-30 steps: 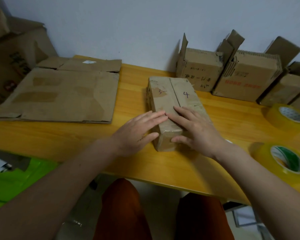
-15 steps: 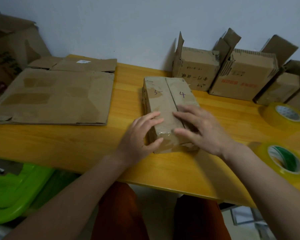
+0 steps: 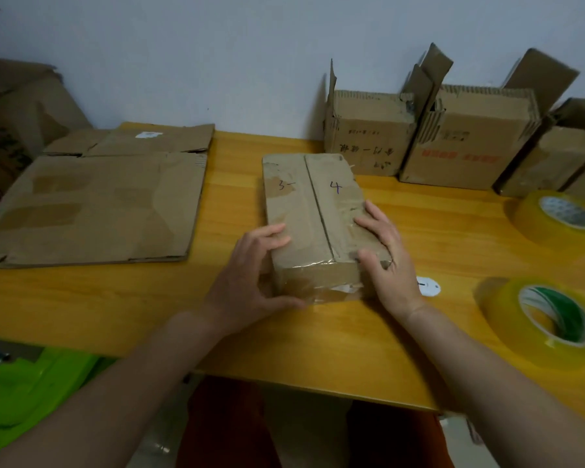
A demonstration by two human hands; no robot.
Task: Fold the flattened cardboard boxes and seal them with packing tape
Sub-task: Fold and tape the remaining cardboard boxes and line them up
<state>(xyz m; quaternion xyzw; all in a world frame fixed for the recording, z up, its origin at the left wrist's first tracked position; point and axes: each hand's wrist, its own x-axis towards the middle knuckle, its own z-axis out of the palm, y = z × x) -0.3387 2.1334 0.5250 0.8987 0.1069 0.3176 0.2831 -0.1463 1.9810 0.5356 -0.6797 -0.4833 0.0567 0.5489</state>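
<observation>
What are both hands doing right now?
Left hand: grips the near left corner of the taped box.
Right hand: grips the box's near right corner.

A closed box (image 3: 309,214) lies mid-table (image 3: 115,298), its short end toward the near edge; the left hand (image 3: 250,275) holds its near left corner and the right hand (image 3: 385,261) its near right corner; a stack of flattened cardboard (image 3: 92,204) lies toward the left edge, reaching back to the far left corner; three open boxes (image 3: 466,146) stand along the far edge at the wall; one tape roll (image 3: 558,221) sits by the right edge, another tape roll (image 3: 544,322) nearer the near right corner; a small disc (image 3: 428,287) lies just right of the right hand.
</observation>
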